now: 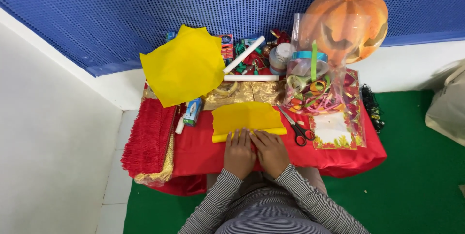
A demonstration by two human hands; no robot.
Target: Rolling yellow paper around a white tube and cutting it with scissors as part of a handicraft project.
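Hands, left (239, 150) and right (270, 150), lie spread flat, fingertips pressing the yellow felt sheet's (246, 118) rolled near edge; even pressure should keep that roll straight

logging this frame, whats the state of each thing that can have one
yellow sheet: lying flat, near edge folded over
left hand: open, pressing the fold
right hand: open, pressing the fold
scissors: shut, lying flat
large yellow sheet: unfolded
clear bag: open, stuffed with ribbon rolls
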